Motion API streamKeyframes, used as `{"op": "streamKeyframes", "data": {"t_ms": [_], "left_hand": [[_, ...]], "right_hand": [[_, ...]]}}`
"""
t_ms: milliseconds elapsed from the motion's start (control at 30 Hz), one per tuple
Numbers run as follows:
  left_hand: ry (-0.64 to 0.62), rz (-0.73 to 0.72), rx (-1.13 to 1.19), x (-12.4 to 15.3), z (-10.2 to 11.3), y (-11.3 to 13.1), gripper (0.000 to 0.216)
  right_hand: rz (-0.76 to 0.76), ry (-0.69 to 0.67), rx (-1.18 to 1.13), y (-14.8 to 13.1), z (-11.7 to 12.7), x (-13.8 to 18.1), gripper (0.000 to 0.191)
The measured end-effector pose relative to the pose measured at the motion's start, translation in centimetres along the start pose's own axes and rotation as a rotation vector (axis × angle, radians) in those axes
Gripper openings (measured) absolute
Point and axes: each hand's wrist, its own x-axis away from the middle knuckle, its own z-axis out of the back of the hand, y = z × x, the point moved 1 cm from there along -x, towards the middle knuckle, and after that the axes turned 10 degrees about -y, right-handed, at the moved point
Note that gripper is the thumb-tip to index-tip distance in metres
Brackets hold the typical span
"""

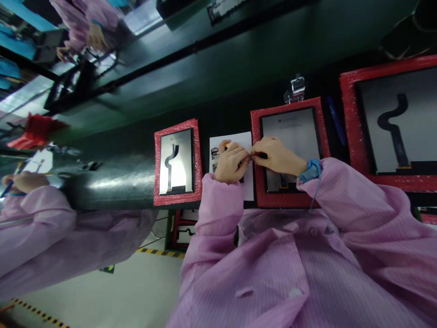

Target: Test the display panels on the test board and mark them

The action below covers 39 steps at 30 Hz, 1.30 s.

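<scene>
My two hands meet over the dark bench, fingertips pinched together. My left hand [232, 161] is closed and rests on a white sheet [235, 139] printed with small dark marks. My right hand [277, 157], with a blue wrist strap [310, 171] on its wrist, is closed on a small dark piece [261, 156] at the left edge of a red foam tray [256, 182]. That tray holds a flat grey panel [293, 130]. What my left fingers pinch is too small to name.
A second red tray [157, 168] holding a panel with a black flex cable lies to the left, and a larger one [348, 118] to the right. A metal tally counter [294, 89] and a blue pen [336, 120] lie behind. A co-worker's sleeve [51, 228] and hand [25, 181] are at the far left.
</scene>
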Motion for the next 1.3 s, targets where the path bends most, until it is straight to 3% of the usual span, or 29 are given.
{"op": "streamKeyframes", "data": {"t_ms": [400, 467, 533, 600, 667, 700, 767, 867, 933, 1100, 1167, 1300], "left_hand": [[0.057, -0.008, 0.055, 0.1, -0.2, -0.2, 0.025], [0.169, 0.069, 0.104, 0.2, 0.1, -0.4, 0.028], [0.391, 0.228, 0.129, 0.4, 0.5, -0.3, 0.031], [0.652, 0.402, 0.122, 1.0, 0.8, 0.5, 0.041], [0.780, 0.473, 0.096, 1.7, 0.6, 2.3, 0.056], [0.762, 0.456, 0.089, 2.1, 0.2, 3.5, 0.063], [0.582, 0.340, 0.095, 2.8, -1.1, 6.1, 0.076], [0.265, 0.203, 0.139, 3.9, -3.9, 9.2, 0.085], [0.156, 0.193, 0.166, 4.4, -5.4, 10.1, 0.085], [0.128, 0.258, 0.186, 4.9, -6.5, 10.1, 0.091], [0.147, 0.277, 0.203, 4.9, -6.3, 10.2, 0.095], [0.206, 0.310, 0.286, 4.8, -6.0, 10.3, 0.112]], "right_hand": [[0.035, -0.023, -0.097, 0.4, 0.5, -0.1, 0.016], [0.023, -0.046, -0.207, 0.6, 1.6, 0.2, 0.020], [-0.013, -0.023, -0.327, 1.2, 3.0, 0.8, 0.026], [-0.069, 0.117, -0.386, 2.4, 4.6, 1.4, 0.032], [-0.171, 0.356, -0.314, 4.2, 6.0, 2.0, 0.028], [-0.243, 0.480, -0.224, 5.0, 6.6, 2.2, 0.022], [-0.416, 0.630, -0.008, 6.5, 7.4, 2.5, 0.017], [-0.630, 0.609, 0.197, 7.7, 7.7, 2.6, 0.028], [-0.709, 0.558, 0.246, 8.0, 7.7, 2.5, 0.028], [-0.755, 0.515, 0.216, 7.9, 8.0, 2.2, 0.020], [-0.713, 0.559, 0.155, 7.9, 8.4, 2.3, 0.015], [-0.404, 0.780, -0.164, 8.0, 9.2, 3.1, 0.013]]}}
